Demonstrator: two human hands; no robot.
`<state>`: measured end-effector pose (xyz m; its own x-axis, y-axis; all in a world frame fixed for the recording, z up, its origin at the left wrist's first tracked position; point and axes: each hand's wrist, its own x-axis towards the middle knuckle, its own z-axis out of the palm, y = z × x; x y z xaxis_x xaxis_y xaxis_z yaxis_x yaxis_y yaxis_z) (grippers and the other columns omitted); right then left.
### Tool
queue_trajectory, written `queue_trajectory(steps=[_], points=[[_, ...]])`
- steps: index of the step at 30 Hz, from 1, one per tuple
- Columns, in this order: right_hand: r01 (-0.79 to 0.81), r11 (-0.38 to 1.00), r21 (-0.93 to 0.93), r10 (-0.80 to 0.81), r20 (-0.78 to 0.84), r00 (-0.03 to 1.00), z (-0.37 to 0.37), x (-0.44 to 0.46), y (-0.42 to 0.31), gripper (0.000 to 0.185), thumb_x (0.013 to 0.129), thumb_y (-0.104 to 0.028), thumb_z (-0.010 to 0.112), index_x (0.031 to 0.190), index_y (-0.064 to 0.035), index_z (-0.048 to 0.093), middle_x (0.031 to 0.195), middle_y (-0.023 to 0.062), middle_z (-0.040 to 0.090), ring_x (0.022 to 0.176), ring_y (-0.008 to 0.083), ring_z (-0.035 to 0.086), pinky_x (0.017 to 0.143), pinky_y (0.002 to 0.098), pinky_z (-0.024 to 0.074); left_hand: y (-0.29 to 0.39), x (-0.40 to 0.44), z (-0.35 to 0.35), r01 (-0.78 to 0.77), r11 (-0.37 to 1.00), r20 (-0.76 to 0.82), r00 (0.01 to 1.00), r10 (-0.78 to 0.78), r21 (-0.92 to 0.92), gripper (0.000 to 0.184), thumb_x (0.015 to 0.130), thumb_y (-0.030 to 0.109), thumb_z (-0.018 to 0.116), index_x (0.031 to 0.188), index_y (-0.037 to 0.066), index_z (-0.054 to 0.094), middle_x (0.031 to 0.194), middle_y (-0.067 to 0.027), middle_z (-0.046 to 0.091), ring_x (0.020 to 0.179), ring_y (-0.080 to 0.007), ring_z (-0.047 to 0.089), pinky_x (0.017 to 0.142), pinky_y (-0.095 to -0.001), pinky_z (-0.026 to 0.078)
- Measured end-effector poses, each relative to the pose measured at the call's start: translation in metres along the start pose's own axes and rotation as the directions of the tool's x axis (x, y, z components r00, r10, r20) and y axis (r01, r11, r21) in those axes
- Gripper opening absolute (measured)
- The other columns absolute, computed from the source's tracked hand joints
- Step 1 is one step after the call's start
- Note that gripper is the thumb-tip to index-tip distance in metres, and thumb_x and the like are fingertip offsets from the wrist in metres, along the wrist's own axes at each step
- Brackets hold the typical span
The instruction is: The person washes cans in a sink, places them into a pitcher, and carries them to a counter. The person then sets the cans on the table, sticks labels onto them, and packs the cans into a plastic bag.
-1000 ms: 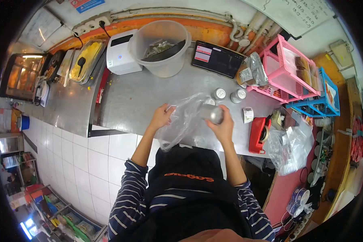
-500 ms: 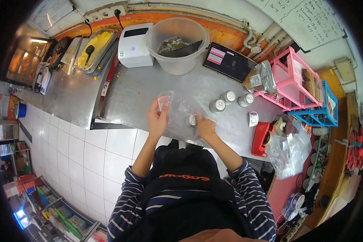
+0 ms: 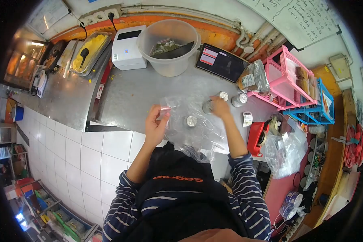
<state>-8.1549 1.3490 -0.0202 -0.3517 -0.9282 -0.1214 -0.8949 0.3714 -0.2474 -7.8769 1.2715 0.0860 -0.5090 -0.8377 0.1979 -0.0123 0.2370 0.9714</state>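
Observation:
My left hand (image 3: 157, 121) pinches the edge of a clear plastic bag (image 3: 177, 131), which spreads over the metal counter's front edge. One silver can (image 3: 190, 120) stands inside the bag or beneath its film. To the right, my right hand (image 3: 220, 108) is at another silver can (image 3: 208, 106); its fingers are blurred, so whether they grip the can is unclear. A third can (image 3: 223, 96) stands just behind that hand, and one more can (image 3: 240, 99) is farther right.
Behind are a translucent tub (image 3: 169, 48), a white printer (image 3: 129, 50) and a tablet (image 3: 222, 62). A foil-and-paper package (image 3: 254, 76), pink basket (image 3: 286, 80), label (image 3: 247, 118) and red tape dispenser (image 3: 257, 139) lie to the right. A food tray (image 3: 90, 54) is at the left.
My right hand has let go of the can in the bag and moved right and up to the other cans. The bag now hangs lower and wider, still in my left hand.

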Motion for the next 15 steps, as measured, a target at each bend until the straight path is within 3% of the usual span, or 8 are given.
queue_trajectory(steps=[4, 5, 6, 7, 10, 12, 13, 15], points=[[-0.087, 0.996, -0.010, 0.087, 0.033, 0.996, 0.003, -0.014, -0.016, 0.057, 0.052, -0.012, 0.073, 0.102, -0.0121, 0.046, 0.095, 0.0119, 0.050, 0.091, 0.0293, 0.050, 0.073, 0.0384, 0.0456, 0.012, 0.013, 0.007, -0.133, 0.985, -0.016, 0.991, 0.132, -0.108, 0.017, 0.083, 0.017, 0.052, 0.094, 0.005, 0.054, 0.078, 0.0018, 0.046, 0.048, -0.0021, 0.038, 0.040, -0.0156, 0.031], [-0.077, 0.997, -0.011, 0.078, 0.035, 0.996, -0.016, -0.021, -0.021, 0.057, 0.052, -0.012, 0.073, 0.102, -0.0121, 0.046, 0.095, 0.0119, 0.050, 0.091, 0.0293, 0.050, 0.073, 0.0384, 0.0456, 0.021, 0.015, 0.004, 0.095, 0.979, 0.052, 0.995, -0.087, -0.183, 0.018, 0.083, 0.018, 0.051, 0.096, 0.005, 0.054, 0.071, 0.0031, 0.045, 0.047, -0.0017, 0.037, 0.039, -0.0158, 0.029], [-0.055, 0.981, 0.184, 0.078, -0.120, 0.990, -0.041, -0.029, -0.028, 0.057, 0.051, -0.012, 0.073, 0.101, -0.0103, 0.046, 0.096, 0.0127, 0.050, 0.090, 0.0289, 0.051, 0.073, 0.0371, 0.0455, 0.027, 0.019, 0.002, 0.316, 0.917, 0.131, 0.948, -0.291, -0.246, 0.020, 0.084, 0.019, 0.051, 0.098, 0.006, 0.054, 0.065, 0.0044, 0.044, 0.045, -0.0012, 0.036, 0.038, -0.0161, 0.028], [-0.005, 0.929, 0.369, 0.108, -0.260, 0.960, -0.067, -0.038, -0.037, 0.057, 0.051, -0.012, 0.074, 0.101, -0.0085, 0.046, 0.097, 0.0134, 0.050, 0.089, 0.0285, 0.051, 0.073, 0.0359, 0.0454, 0.028, 0.024, 0.002, 0.316, 0.915, 0.119, 0.948, -0.295, -0.252, 0.020, 0.084, 0.019, 0.051, 0.098, 0.006, 0.054, 0.065, 0.0044, 0.044, 0.045, -0.0012, 0.036, 0.038, -0.0161, 0.028], [0.107, 0.757, 0.645, 0.098, -0.274, 0.957, -0.146, -0.073, -0.079, 0.059, 0.051, -0.012, 0.074, 0.103, -0.0061, 0.047, 0.100, 0.0140, 0.050, 0.090, 0.0278, 0.051, 0.075, 0.0336, 0.0437, 0.028, 0.034, 0.004, 0.325, 0.926, 0.118, 0.944, -0.307, -0.191, 0.024, 0.085, 0.020, 0.049, 0.105, 0.008, 0.053, 0.056, 0.0064, 0.042, 0.043, -0.0005, 0.036, 0.036, -0.0161, 0.027], [0.280, 0.537, 0.796, -0.190, -0.210, 0.959, -0.164, -0.083, -0.115, 0.059, 0.051, -0.012, 0.077, 0.103, -0.0088, 0.049, 0.102, 0.0063, 0.052, 0.092, 0.0180, 0.052, 0.074, 0.0274, 0.0432, 0.029, 0.037, 0.008, 0.333, 0.915, 0.147, 0.941, -0.306, -0.227, 0.027, 0.085, 0.021, 0.048, 0.108, 0.007, 0.053, 0.057, 0.0068, 0.044, 0.044, -0.0003, 0.036, 0.037, -0.0165, 0.028], [0.376, 0.619, 0.689, -0.316, -0.220, 0.923, -0.157, -0.080, -0.125, 0.063, 0.050, -0.011, 0.076, 0.106, -0.0108, 0.048, 0.104, 0.0073, 0.051, 0.095, 0.0222, 0.052, 0.074, 0.0280, 0.0443, 0.018, 0.039, 0.011, 0.336, 0.913, 0.156, 0.939, -0.306, -0.230, 0.027, 0.085, 0.021, 0.048, 0.108, 0.007, 0.053, 0.057, 0.0068, 0.044, 0.044, -0.0003, 0.036, 0.037, -0.0165, 0.028], [0.378, 0.826, 0.418, -0.323, -0.199, 0.925, -0.129, -0.072, -0.153, 0.057, 0.053, -0.007, 0.069, 0.105, -0.0118, 0.049, 0.104, 0.0088, 0.050, 0.097, 0.0274, 0.049, 0.072, 0.0318, 0.0469, -0.010, 0.038, 0.014, -0.140, 0.978, -0.191, 0.975, 0.110, -0.154, 0.026, 0.086, 0.021, 0.048, 0.105, 0.005, 0.056, 0.056, 0.0079, 0.044, 0.045, 0.0000, 0.036, 0.040, -0.0167, 0.029]])
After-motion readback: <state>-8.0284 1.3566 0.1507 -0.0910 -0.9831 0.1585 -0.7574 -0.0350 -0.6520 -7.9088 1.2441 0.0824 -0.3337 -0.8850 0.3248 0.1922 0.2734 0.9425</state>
